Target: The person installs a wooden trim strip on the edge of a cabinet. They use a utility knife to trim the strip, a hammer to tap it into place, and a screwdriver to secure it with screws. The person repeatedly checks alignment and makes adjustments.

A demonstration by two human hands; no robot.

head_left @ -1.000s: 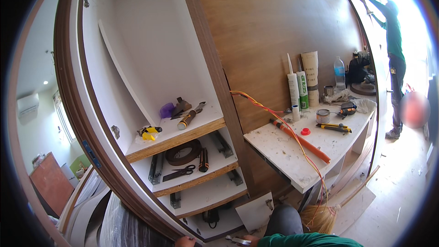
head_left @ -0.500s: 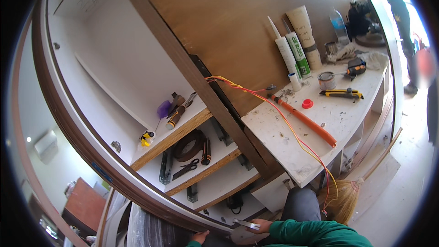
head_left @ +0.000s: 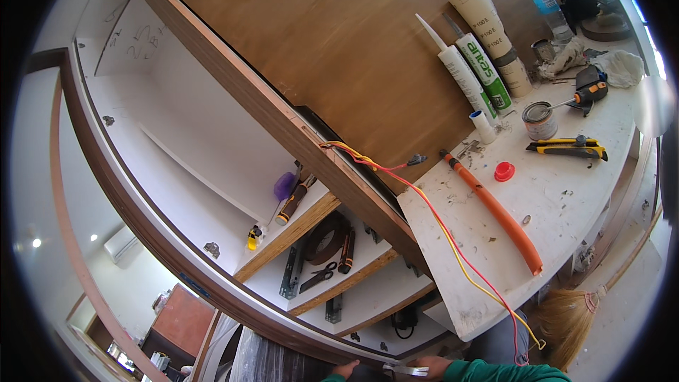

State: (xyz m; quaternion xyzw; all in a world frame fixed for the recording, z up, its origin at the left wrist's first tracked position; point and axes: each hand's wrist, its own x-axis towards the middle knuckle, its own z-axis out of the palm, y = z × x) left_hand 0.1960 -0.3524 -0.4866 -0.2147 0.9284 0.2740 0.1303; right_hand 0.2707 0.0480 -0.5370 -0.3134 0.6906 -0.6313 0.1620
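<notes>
At the bottom edge of the view your left hand [head_left: 346, 370] shows only as a few fingertips resting against a dark object, too cut off for you to tell whether it is clenched or loose. Just to its right lies the small flat silver metal piece [head_left: 404, 369], thin, pale and shiny; its long axis runs nearly level across the picture, one end pointing left toward your left hand and the other tucked under your right hand [head_left: 433, 365]. That hand, coming out of a green sleeve [head_left: 488, 372], pinches the right end of the piece between its fingers.

Above your hands, on the left, the white cabinet shelves with wood-coloured edges [head_left: 297, 230] carry a purple-capped tool [head_left: 285, 185], a coiled dark strap [head_left: 327, 235] and black-handled scissors [head_left: 317, 277]. To the right, red and yellow wires [head_left: 453, 240] trail from the brown wooden panel [head_left: 339, 35] down over the white table [head_left: 566, 198], beside a long orange tube [head_left: 498, 212]. Further right stand sealant cartridges [head_left: 474, 64], a small open tin [head_left: 540, 120] and a yellow utility knife [head_left: 566, 147].
</notes>
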